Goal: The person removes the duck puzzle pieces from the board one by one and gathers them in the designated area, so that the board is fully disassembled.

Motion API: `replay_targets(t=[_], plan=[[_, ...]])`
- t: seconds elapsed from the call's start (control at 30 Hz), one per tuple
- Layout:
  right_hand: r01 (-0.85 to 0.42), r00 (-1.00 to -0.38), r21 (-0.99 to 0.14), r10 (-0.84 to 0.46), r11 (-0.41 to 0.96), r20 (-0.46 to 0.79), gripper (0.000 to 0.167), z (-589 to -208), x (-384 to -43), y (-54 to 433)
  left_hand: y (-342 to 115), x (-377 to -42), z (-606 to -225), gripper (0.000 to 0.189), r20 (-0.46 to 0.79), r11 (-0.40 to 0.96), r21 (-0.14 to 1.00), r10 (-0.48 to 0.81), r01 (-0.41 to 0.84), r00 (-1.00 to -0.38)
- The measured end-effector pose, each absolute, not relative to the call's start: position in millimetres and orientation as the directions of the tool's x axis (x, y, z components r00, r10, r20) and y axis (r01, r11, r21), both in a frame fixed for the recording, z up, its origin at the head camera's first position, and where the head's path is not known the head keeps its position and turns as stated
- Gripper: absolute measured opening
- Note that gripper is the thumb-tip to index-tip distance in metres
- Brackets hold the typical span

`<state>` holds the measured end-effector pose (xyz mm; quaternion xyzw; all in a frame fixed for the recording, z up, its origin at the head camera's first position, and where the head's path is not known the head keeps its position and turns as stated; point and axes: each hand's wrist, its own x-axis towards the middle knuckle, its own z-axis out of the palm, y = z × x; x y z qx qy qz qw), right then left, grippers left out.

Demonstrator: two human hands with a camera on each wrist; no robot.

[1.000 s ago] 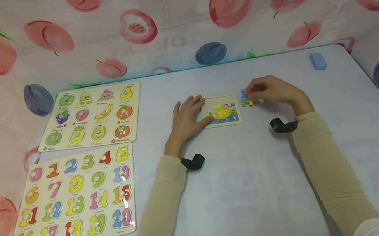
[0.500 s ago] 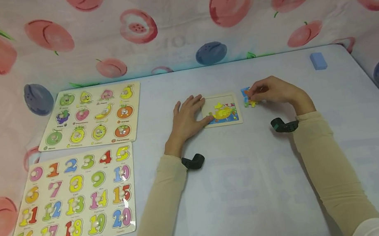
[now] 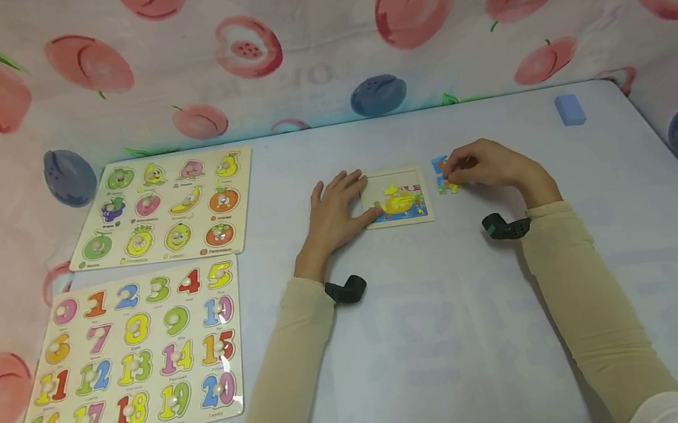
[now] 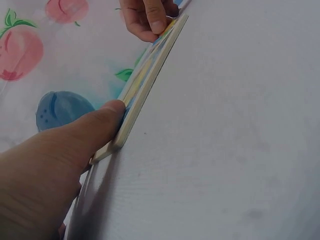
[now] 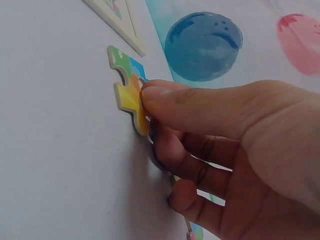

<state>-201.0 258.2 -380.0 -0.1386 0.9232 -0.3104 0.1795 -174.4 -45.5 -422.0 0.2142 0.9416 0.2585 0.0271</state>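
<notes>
My right hand (image 3: 484, 163) pinches a small jigsaw puzzle piece (image 5: 129, 95) between thumb and fingers, just right of a small puzzle board. The piece shows green, blue, orange and yellow and has a rounded notch in its side; my thumb covers part of it. My left hand (image 3: 339, 210) lies spread at the left side of the puzzle board (image 3: 428, 196), its thumb (image 4: 112, 111) pressing on the board's edge. The board has a pale wooden frame. A yellow duck picture (image 3: 401, 199) fills its lower right part, while bare wood shows along the top and left.
To the left lie a fruit peg board (image 3: 173, 187) and, nearer, a number peg board (image 3: 155, 358), each full of pieces. A blue block (image 3: 570, 110) sits at the back right. Behind the table (image 3: 442, 344) hangs a fruit-patterned cloth (image 3: 310, 37).
The right hand has shifted slightly right with the jigsaw puzzle piece, which now stands a little farther from the board. The left hand has stayed in place on the board.
</notes>
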Motion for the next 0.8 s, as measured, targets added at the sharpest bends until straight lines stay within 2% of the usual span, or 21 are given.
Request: replay_targets(t=[0.8], plan=[[-0.145, -0.908, -0.612, -0.350, 0.777, -0.229, 0.016, -379.3, -199.2, 254.8, -45.0, -174.2, -422.6, 0.066, 0.059, 0.777, 0.495, 0.416, 0.388, -0.908]])
